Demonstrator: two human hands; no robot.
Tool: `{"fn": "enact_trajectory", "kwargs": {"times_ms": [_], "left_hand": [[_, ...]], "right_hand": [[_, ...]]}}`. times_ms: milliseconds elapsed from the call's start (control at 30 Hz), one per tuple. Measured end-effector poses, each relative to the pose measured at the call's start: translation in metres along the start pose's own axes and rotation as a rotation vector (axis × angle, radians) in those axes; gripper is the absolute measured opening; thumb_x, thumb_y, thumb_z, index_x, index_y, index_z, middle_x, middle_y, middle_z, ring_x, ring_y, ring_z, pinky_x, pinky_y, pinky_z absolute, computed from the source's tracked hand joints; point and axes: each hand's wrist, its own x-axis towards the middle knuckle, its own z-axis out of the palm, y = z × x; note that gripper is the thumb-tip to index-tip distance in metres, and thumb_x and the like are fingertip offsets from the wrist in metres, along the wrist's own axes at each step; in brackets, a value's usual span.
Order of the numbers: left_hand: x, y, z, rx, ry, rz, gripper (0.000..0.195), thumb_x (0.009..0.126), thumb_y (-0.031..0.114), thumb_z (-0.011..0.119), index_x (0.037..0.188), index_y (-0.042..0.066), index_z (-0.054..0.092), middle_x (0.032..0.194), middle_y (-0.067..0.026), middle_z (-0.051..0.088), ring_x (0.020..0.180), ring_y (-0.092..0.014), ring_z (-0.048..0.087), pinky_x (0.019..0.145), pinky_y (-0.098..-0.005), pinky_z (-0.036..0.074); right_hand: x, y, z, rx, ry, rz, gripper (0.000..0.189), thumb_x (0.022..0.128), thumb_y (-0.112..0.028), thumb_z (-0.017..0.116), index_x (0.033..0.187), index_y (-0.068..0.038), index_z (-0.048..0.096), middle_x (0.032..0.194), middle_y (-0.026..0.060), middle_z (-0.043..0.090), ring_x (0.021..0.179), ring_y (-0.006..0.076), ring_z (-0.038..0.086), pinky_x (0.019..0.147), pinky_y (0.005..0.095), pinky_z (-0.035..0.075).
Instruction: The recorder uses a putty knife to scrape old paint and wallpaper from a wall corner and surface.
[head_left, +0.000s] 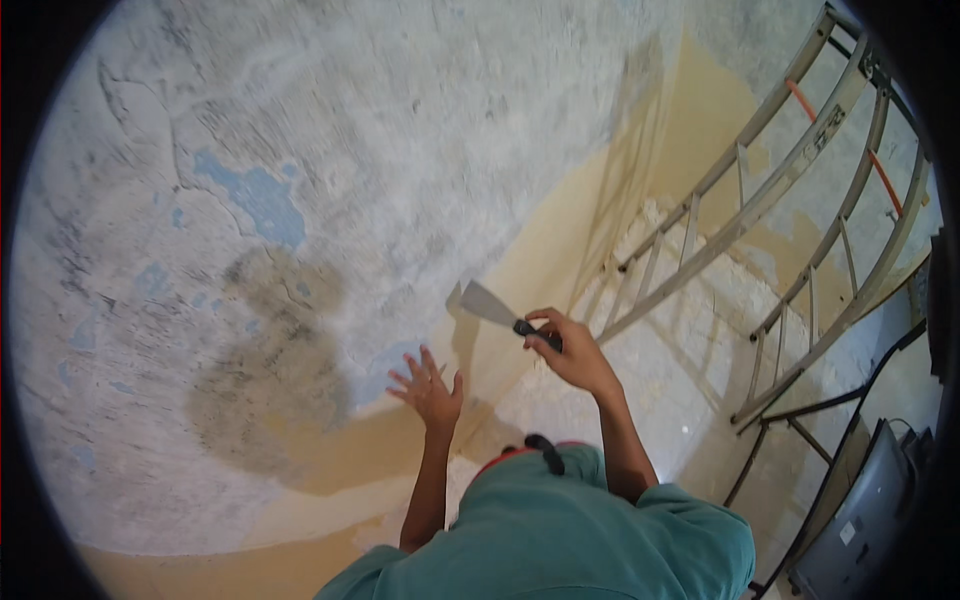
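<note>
In my right hand (568, 347) is a putty knife (491, 305) with a wide metal blade and a black handle, its blade pointing up and left close to the wall. My left hand (433, 391) has its fingers spread and holds nothing; it is in front of the lower wall, and whether it touches the surface I cannot tell. The wall (390, 187) is mottled grey-white, with blue patches and cracks. Yellow paint (555, 225) covers its lower band. My shadow falls on the wall to the left.
A metal stepladder (697, 259) stands open at the right. Pale flakes and debris lie on the floor (660, 375) along the wall. At the lower right are a dark metal frame (817, 442) and a flat dark panel, perhaps a television (855, 502).
</note>
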Motion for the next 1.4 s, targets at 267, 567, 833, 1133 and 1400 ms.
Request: {"fn": "enact_trajectory", "kwargs": {"times_ms": [267,567,833,1133,1400], "left_hand": [[-0.035,-0.008,0.028,-0.005,-0.285,0.176,0.088,0.078,0.048,0.06,0.148,0.016,0.019,0.154,-0.018,0.003,0.138,-0.048,-0.003,0.102,-0.0701,-0.002],[-0.096,-0.002,0.056,-0.233,-0.714,0.166,0.079,0.08,0.064,0.052,0.142,0.017,0.038,0.151,-0.0254,-0.011,0.138,-0.046,-0.015,0.102,-0.0691,0.0],[-0.086,0.048,0.074,-0.425,-0.947,0.008,0.077,0.081,0.069,0.048,0.142,0.023,0.037,0.15,-0.0277,-0.007,0.139,-0.045,-0.009,0.104,-0.0667,0.003],[0.008,0.148,0.086,-0.811,-0.003,-0.146,0.035,0.091,0.028,0.058,0.12,0.008,0.055,0.12,-0.0145,0.054,0.122,-0.028,0.045,0.1,-0.0408,0.036],[0.02,0.147,0.038,-1.329,0.46,-0.809,0.019,0.096,0.019,0.052,0.109,0.007,0.056,0.109,-0.0031,0.058,0.105,-0.013,0.052,0.086,-0.0284,0.043]], "right_hand": [[-0.027,0.052,0.02,0.184,0.115,0.255,0.028,0.088,-0.01,0.06,0.115,-0.004,0.055,0.083,0.0062,0.066,0.06,0.0072,0.051,0.052,0.022,0.04],[-0.01,0.04,0.003,-0.01,0.156,0.272,0.027,0.083,-0.006,0.066,0.109,-0.004,0.063,0.075,0.0081,0.066,0.063,0.0096,0.057,0.057,0.024,0.044],[0.068,-0.009,-0.059,-0.424,-0.095,-0.107,0.021,0.074,-0.005,0.07,0.095,-0.007,0.071,0.079,0.0131,0.067,0.068,0.0272,0.065,0.06,0.0333,0.051],[0.138,-0.034,-0.065,-0.479,-0.392,-0.465,0.015,0.071,-0.007,0.068,0.086,-0.008,0.07,0.078,0.0071,0.066,0.071,0.0283,0.063,0.063,0.0374,0.05],[0.147,-0.038,-0.039,-0.55,-0.456,-0.609,0.011,0.074,-0.01,0.068,0.085,-0.007,0.069,0.076,0.0091,0.065,0.067,0.0301,0.063,0.059,0.0386,0.05]]}}
